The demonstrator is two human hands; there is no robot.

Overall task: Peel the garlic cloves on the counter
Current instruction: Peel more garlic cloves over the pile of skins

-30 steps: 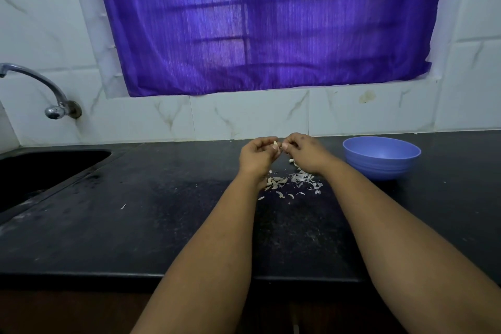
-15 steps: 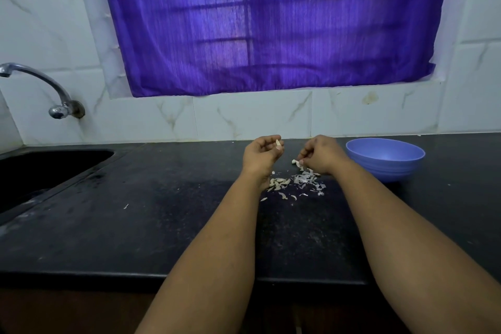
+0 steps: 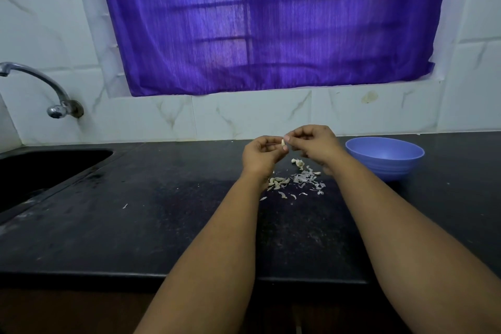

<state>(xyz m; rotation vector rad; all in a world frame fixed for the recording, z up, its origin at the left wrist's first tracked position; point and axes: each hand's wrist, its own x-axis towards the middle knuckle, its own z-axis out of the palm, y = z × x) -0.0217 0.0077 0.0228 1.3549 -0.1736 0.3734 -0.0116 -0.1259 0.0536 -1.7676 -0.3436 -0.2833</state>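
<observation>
Meeting just above the middle of the frame, the left hand (image 3: 261, 154) and the right hand (image 3: 315, 142) are held together over the black stone counter (image 3: 162, 225), and a small pale garlic clove (image 3: 283, 142) is pinched between their fingertips. The clove is gripped from the left by the curled fingers of the left hand, and its upper end is nipped by the thumb and forefinger of the right hand. Both hands are raised off the counter.

Beneath them, a little below centre, a scatter of papery whitish garlic skins (image 3: 305, 180) is spread on the counter. A small heap of pale cloves (image 3: 278, 182) lies at its left edge, partly hidden by the left wrist, and another few pale cloves (image 3: 298, 163) lie at its upper edge, below the right hand. Whether those pieces are peeled cannot be told.

To the right of centre, just beside the right wrist, a round lavender-blue plastic bowl (image 3: 385, 157) stands upright on the counter. A dark recessed sink (image 3: 40, 168) is seen at the left edge, with a curved chrome tap (image 3: 40, 81) fixed to the white marbled wall tiles (image 3: 244, 114) above it. A purple fabric curtain (image 3: 257, 22) fills the upper middle of the frame.
</observation>
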